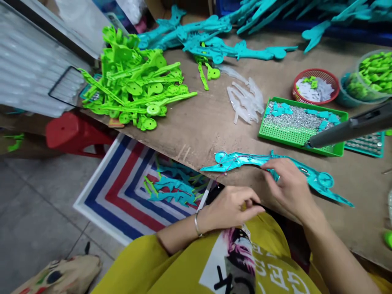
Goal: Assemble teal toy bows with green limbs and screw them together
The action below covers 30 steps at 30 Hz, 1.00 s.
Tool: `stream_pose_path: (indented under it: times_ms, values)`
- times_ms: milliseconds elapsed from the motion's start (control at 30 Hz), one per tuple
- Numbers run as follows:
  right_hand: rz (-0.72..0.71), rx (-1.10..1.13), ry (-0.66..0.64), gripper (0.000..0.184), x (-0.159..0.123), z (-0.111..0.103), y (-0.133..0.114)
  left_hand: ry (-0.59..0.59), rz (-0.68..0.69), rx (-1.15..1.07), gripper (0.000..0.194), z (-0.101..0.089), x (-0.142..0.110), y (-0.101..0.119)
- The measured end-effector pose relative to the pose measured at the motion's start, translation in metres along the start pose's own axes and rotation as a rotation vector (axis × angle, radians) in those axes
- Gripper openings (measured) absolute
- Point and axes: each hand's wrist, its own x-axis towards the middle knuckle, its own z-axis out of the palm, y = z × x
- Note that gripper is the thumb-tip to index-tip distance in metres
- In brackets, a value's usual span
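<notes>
On the bench (208, 130) we have a heap of lime parts (131, 87) at the left, some clear pieces (245, 100) near the middle, and at the right a red basket (333, 85) of white and lime bits beside a tub (369, 96) of lime ones. In front of these we see a green tray (284, 136) of small metal pieces and turquoise bits, with a dark driver (352, 128) slanting over its corner. Below us, a red stool (63, 134) stands near a striped bin (98, 200) on the tiled floor (33, 196).
</notes>
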Motion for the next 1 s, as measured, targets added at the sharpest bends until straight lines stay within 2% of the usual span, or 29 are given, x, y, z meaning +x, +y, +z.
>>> stream_pose_path:
  times_ms: [67, 100, 167, 300, 467, 533, 633, 733, 800, 933, 1000]
  values:
    - [-0.056, -0.038, -0.183, 0.016, 0.031, 0.017, -0.001, 0.324, 0.015, 0.203, 0.019, -0.015, -0.010, -0.011]
    - [-0.065, -0.074, -0.251, 0.017, 0.044, 0.025, -0.002, 0.447, 0.018, 0.313, 0.022, -0.022, -0.013, -0.018]
    - [-0.075, -0.173, -0.348, 0.018, 0.064, 0.038, -0.003, 0.583, -0.022, 0.488, 0.036, -0.031, -0.018, -0.034]
    - [-0.112, -0.341, -0.418, 0.017, 0.080, 0.053, -0.004, 0.612, -0.179, 0.577, 0.058, -0.034, -0.026, -0.061]
    - [-0.165, -0.383, -0.398, 0.013, 0.075, 0.060, 0.001, 0.591, -0.172, 0.503, 0.061, -0.029, -0.030, -0.074]
    - [-0.159, -0.269, -0.372, 0.012, 0.072, 0.061, 0.007, 0.578, -0.157, 0.473, 0.063, -0.028, -0.029, -0.075]
    - [-0.118, 0.059, -0.286, 0.010, 0.067, 0.065, 0.018, 0.536, -0.144, 0.469, 0.075, -0.029, -0.028, -0.075]
    - [-0.039, 0.365, -0.122, 0.007, 0.060, 0.069, 0.027, 0.525, -0.140, 0.462, 0.078, -0.030, -0.030, -0.077]
    - [0.068, 0.499, -0.006, 0.008, 0.057, 0.068, 0.031, 0.531, -0.132, 0.449, 0.075, -0.031, -0.031, -0.078]
    - [0.245, 0.669, 0.124, 0.017, 0.053, 0.058, 0.027, 0.640, -0.093, 0.528, 0.071, -0.035, -0.026, -0.076]
    - [0.256, 0.711, 0.156, 0.017, 0.052, 0.049, 0.021, 0.709, -0.050, 0.521, 0.056, -0.037, -0.018, -0.070]
